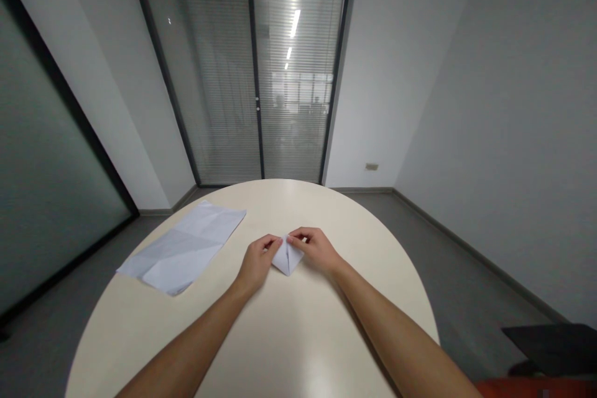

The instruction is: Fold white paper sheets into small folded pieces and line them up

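Note:
A small folded paper (288, 260), white and diamond-shaped with a slit or crease down its middle, is between my hands over the middle of the table. My left hand (257, 261) pinches its upper left edge between thumb and fingers. On the other side, my right hand (318, 247) pinches the upper right edge, thumb on top. The two thumbs are close together near the paper's upper tip. Parts of the paper's far side are hidden by my fingers.
Creased white paper sheets (186, 245) lie at the left of the round cream table (275, 193). Glass doors with blinds (298, 137) stand beyond the far edge. At the lower right are a dark flat object (555, 345) and something red (536, 387).

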A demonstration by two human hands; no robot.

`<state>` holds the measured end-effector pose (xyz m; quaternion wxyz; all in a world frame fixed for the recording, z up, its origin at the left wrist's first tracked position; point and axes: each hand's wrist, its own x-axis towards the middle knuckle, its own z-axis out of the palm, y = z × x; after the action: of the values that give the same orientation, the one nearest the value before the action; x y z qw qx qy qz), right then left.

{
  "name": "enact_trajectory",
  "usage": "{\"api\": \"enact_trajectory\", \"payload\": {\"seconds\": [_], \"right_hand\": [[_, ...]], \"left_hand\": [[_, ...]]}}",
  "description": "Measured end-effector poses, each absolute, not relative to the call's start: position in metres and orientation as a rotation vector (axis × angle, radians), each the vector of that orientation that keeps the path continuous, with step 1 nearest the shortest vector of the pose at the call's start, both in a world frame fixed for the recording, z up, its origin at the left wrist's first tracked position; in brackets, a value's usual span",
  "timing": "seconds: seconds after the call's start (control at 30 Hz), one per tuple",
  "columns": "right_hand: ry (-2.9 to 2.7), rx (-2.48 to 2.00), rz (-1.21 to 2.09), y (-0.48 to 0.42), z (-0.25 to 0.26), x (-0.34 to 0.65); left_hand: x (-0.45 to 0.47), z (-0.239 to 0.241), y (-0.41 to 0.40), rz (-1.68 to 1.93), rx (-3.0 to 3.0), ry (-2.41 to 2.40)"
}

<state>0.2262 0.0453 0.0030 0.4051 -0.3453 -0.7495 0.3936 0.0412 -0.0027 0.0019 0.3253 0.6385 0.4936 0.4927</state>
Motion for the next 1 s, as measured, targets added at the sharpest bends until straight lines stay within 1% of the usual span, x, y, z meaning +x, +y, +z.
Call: {"api": "enact_trajectory", "payload": {"seconds": [0.4, 0.6, 1.0], "right_hand": [[-1.803, -0.863, 1.063, 0.047, 0.001, 0.224], [-1.662, -0.889, 1.144, 0.053, -0.003, 0.226], [-1.482, -0.929, 1.137, 0.066, -0.006, 0.247]], "left_hand": [[0.039, -0.008, 0.006, 1.35, 1.551, 1.227], [0.035, -0.013, 0.012, 1.45, 1.445, 1.238], [0.022, -0.025, 0.025, 1.614, 1.288, 1.232]]}}
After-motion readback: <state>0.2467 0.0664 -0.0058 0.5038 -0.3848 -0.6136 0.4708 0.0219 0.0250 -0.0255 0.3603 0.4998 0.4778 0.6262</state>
